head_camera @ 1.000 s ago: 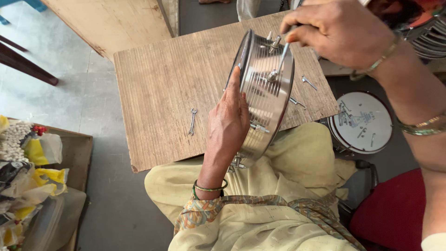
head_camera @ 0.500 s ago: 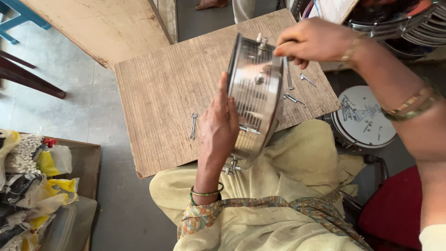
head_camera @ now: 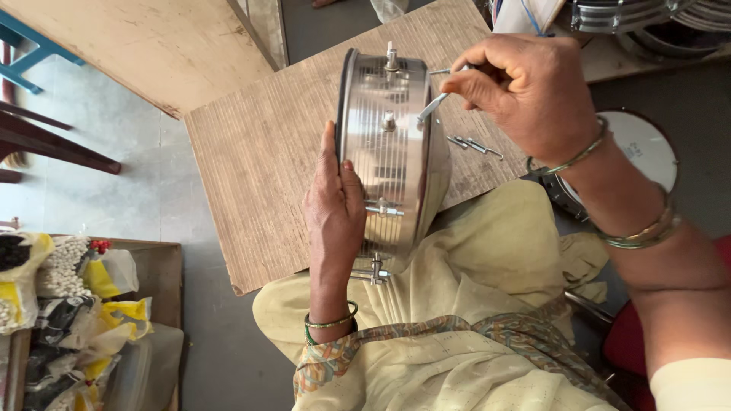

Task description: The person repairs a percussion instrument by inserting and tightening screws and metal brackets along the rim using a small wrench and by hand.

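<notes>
The metal drum shell (head_camera: 392, 152) stands on edge at the near side of the wooden worktop (head_camera: 259, 152), its lower rim over the person's lap. The shell is shiny, ribbed on its side wall, and carries several tension lugs with screws around its circumference.

The left hand (head_camera: 335, 209) lies flat against the left face of the shell. Its fingers (head_camera: 329, 156) are pressed together and extended upward along the rim, steadying the shell in the upright position. Green and gold bangles sit on the left wrist.

The right hand (head_camera: 525, 91) is positioned above and to the right of the shell. Its fingers (head_camera: 476, 84) are curled and pinch a slim metal tool (head_camera: 432, 106). The tool slants down and to the left, and its tip meets the upper right edge of the shell, close to a lug. Whether the tip is seated on a screw cannot be determined.

Loose metal screws (head_camera: 474, 144) lie on the worktop just right of the shell, below the right hand. A finished drum with a white head (head_camera: 647, 152) rests on the floor to the right, partly hidden by the right forearm. Stacked drum hoops (head_camera: 632, 11) occupy the upper right corner. A tray of bagged small parts (head_camera: 76, 304) stands on the floor at lower left.
</notes>
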